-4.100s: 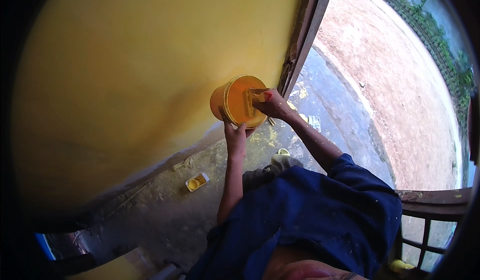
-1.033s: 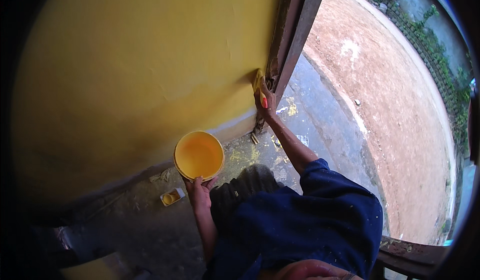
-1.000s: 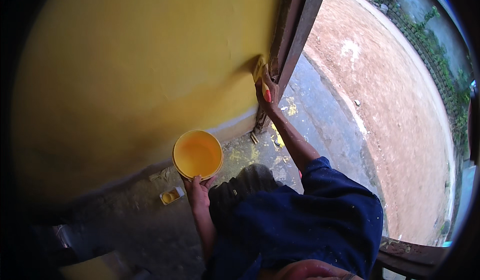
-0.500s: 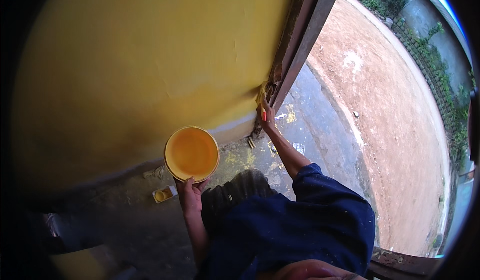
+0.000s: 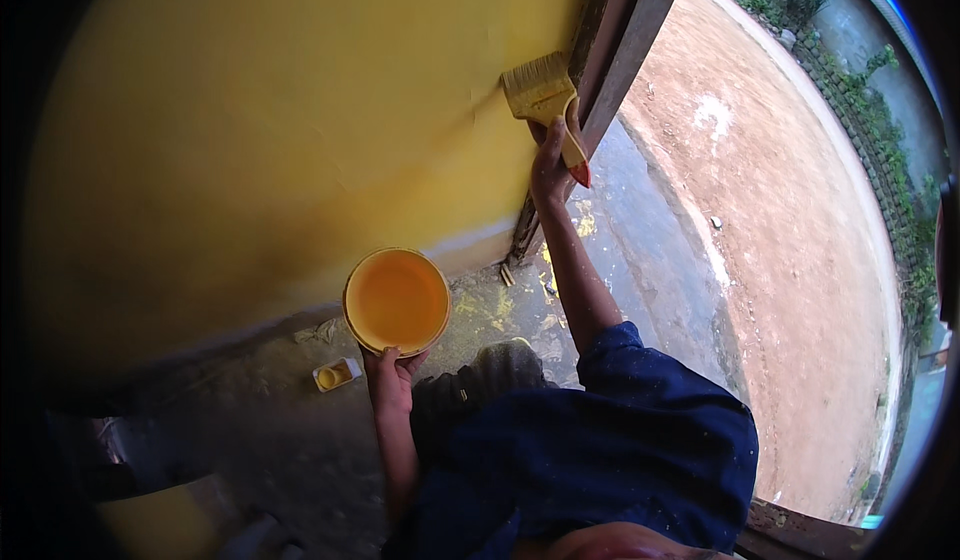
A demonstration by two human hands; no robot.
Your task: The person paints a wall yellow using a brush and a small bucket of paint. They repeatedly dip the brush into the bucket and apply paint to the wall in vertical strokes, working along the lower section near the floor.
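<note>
Tub [image 5: 338,374], small and white, sits on the floor [image 5: 490,310] near the foot of the yellow wall [image 5: 300,110], with something round and yellow inside it. Right of it, and held above the floor, is a round yellow bucket [image 5: 397,302], its mouth facing up toward the head, with smooth orange-yellow paint [image 5: 397,300] inside; how deep, I cannot tell. The left hand [image 5: 390,378] grips the bucket's near side, thumb up at the rim and the other fingers partly hidden behind it. Farther right and higher up, the right hand [image 5: 552,165] is closed around the handle of a wide paintbrush [image 5: 541,92]. The brush's bristles stand beyond the fingers, up and to the left, before the wall and just beside the brown wooden frame [image 5: 625,50]; its red handle tip points back toward the person. Whether the bristles touch the wall, I cannot tell.
</note>
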